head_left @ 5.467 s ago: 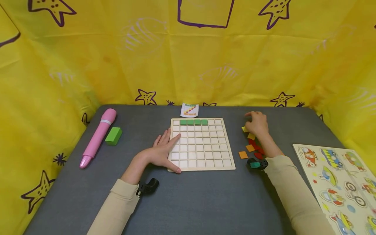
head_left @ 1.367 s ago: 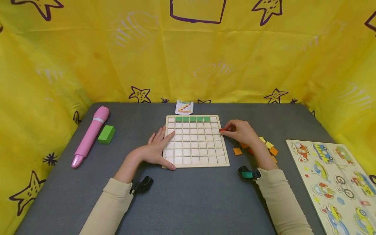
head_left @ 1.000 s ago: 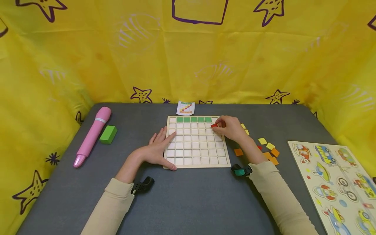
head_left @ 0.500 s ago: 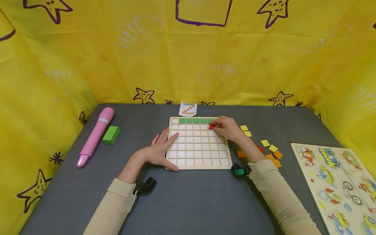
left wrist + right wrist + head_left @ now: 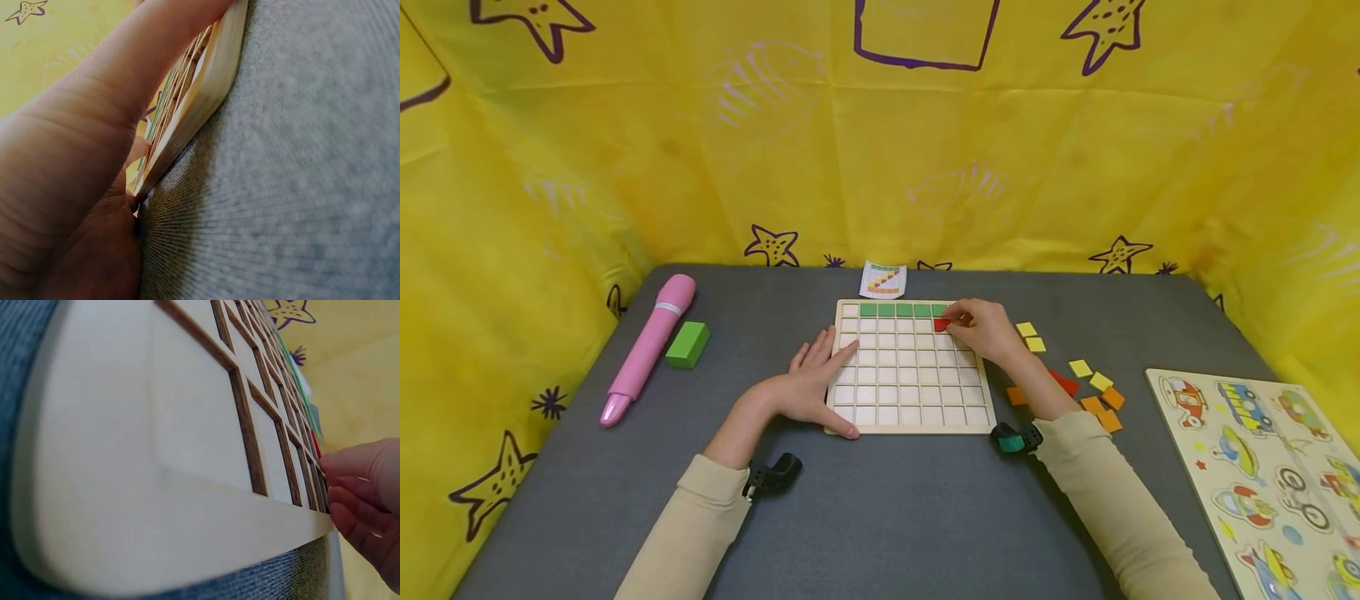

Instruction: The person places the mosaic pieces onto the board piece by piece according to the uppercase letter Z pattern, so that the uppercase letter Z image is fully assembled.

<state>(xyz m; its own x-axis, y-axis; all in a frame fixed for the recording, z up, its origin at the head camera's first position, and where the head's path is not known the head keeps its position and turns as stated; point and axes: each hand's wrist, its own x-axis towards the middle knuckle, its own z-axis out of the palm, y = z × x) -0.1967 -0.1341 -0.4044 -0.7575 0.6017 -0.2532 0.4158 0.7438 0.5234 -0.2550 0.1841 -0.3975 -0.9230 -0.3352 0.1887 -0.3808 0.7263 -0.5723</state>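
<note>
A pale wooden grid board (image 5: pixel 906 371) lies on the table with a row of green tiles (image 5: pixel 886 310) along its far side. My left hand (image 5: pixel 805 385) rests at its left edge, fingers spread, thumb on the near left corner. My right hand (image 5: pixel 988 329) is over the far right part of the board, pinching a red tile (image 5: pixel 942 325) at a cell in the second row. In the right wrist view the fingertips (image 5: pixel 334 464) are right at the red tile's edge (image 5: pixel 315 444). Behind the board lies a small pattern card (image 5: pixel 883 280).
Right of the board lie loose yellow tiles (image 5: pixel 1080 368), red tiles (image 5: pixel 1063 382) and orange tiles (image 5: pixel 1108 420). A picture puzzle board (image 5: pixel 1247 442) lies farther right. A pink microphone-shaped toy (image 5: pixel 651 346) and a green block (image 5: pixel 688 345) lie on the left. A yellow curtain (image 5: pixel 880 167) hangs behind.
My right hand has gone from the loose tiles to the board, bringing a red tile leftward to the second row. One more green tile is in the far row. The left hand has stayed put.
</note>
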